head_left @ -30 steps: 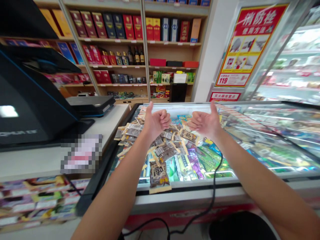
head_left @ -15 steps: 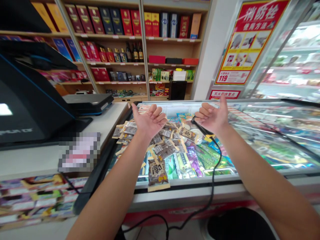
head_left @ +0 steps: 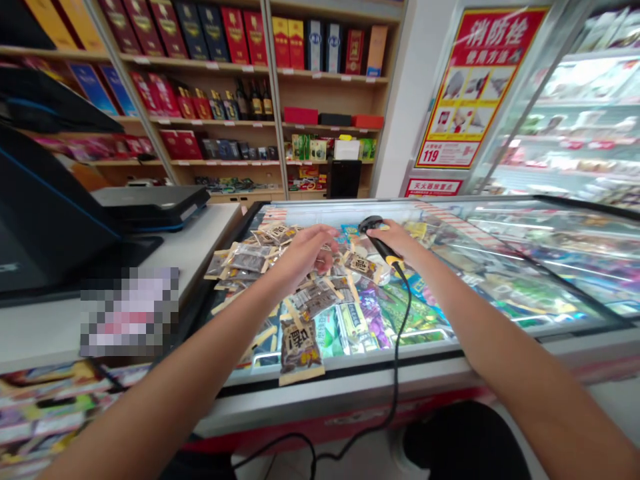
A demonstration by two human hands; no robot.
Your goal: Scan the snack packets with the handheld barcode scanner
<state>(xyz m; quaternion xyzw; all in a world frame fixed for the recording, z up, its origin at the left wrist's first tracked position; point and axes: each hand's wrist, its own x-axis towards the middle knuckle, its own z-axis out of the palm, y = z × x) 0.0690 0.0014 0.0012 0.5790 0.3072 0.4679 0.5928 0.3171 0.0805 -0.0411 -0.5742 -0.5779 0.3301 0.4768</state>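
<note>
My right hand [head_left: 397,239] is closed around the neck of a black and yellow barcode scanner [head_left: 384,250], its round head tipped up to the left. From the handle's lower end a black cable [head_left: 399,340] hangs down over the freezer's front edge. Above a heap of brown-and-cream snack packets [head_left: 250,259], my left hand [head_left: 311,250] has its fingers loosely bent and apart, holding nothing. One single packet [head_left: 301,348] lies nearer to me, at the front rim. Whether the left fingertips touch any packet cannot be told.
The heap lies on the glass top of a chest freezer [head_left: 350,377], with colourful frozen packs [head_left: 353,327] under it. On the left counter [head_left: 213,230] stand a scale [head_left: 150,203] and a dark checkout terminal [head_left: 55,220]. Shelves of boxes and bottles line the back.
My hands turned over from thumbs-up loose fists and came down. The right one took hold of the scanner, and the left one moved over the packets. The view shifted slightly right.
</note>
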